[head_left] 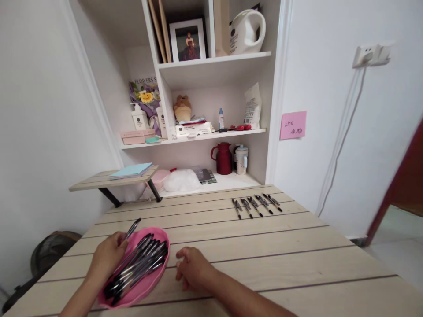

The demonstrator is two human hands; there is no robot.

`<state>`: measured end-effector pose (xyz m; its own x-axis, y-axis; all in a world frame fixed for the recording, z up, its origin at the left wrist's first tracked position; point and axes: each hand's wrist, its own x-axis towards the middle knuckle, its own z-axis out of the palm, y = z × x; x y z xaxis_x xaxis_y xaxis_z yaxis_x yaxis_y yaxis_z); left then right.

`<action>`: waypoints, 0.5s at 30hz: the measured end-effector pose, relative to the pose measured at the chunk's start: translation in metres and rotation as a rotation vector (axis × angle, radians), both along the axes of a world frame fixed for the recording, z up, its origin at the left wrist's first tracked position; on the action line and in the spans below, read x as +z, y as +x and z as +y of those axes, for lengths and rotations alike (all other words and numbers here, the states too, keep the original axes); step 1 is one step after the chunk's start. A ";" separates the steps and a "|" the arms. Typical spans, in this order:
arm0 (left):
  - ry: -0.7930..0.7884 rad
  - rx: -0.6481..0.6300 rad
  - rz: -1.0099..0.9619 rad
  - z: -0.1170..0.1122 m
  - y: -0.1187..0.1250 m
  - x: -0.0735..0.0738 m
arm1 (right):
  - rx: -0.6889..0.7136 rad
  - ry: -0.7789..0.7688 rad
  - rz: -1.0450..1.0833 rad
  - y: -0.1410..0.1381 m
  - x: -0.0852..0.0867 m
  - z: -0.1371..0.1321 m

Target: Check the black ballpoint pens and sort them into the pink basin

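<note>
My left hand (110, 255) is closed around a pen (133, 228) with a dark tip, held above the left rim of a pink tray (145, 292) with a wavy edge. Inside the tray lies a heap of clear-barrelled pens (142, 266) with black ends, slanting the same way. To the right of the tray, my right hand (194, 269) hovers over or rests on the table; its fingers are loosely bent and apart, with nothing visible in them. Farther back on the right, several pens (256, 207) lie in small slanted groups in a row.
The slatted wooden table (264, 255) meets a white shelf unit (214, 66). A small raised stand (99, 179) bears blue paper (131, 171) at the back left. A red jug (224, 159) and a pale cup (242, 160) stand behind the table. A cable (342, 141) hangs along the right wall.
</note>
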<state>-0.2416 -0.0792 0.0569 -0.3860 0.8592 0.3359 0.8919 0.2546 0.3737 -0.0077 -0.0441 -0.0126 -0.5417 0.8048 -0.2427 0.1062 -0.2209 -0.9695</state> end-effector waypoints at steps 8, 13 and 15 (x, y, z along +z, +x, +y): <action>-0.029 -0.440 -1.362 0.020 0.175 -0.005 | -0.226 0.056 0.427 0.056 0.009 0.040; -0.066 -0.495 -1.555 0.051 0.235 -0.048 | -0.411 -0.009 0.579 0.071 0.007 0.046; -0.094 -0.442 -1.545 0.056 0.241 -0.064 | -0.447 -0.025 0.529 0.070 0.004 0.046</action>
